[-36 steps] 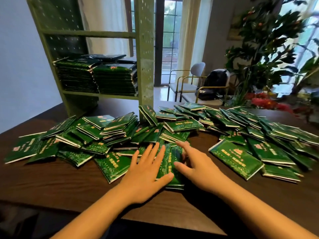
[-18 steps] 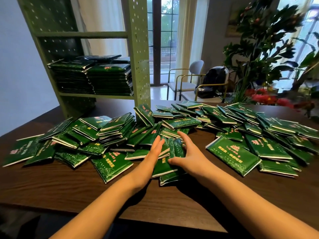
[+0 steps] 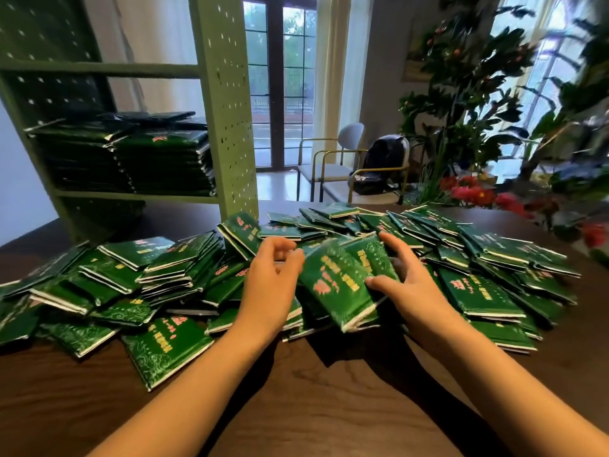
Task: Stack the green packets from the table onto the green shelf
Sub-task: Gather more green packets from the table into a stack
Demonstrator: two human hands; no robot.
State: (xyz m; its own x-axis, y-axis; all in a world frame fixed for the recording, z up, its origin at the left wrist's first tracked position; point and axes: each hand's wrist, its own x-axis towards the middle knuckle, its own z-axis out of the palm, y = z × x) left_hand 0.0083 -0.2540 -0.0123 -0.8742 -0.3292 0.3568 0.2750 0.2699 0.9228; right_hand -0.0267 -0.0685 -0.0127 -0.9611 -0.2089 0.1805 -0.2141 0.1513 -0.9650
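Several green packets tilt between my hands: my right hand pinches them, fingers behind, thumb in front; my left hand curls at their edge, grip too blurred to tell. Green shelf stands beyond my fingers, leftward.

Glossy green foil-like packets with shiny printed faces, dark wood-grain surface with a smooth low sheen, matt pale-green perforated metal shelf, chair with thin brass-toned metal frame
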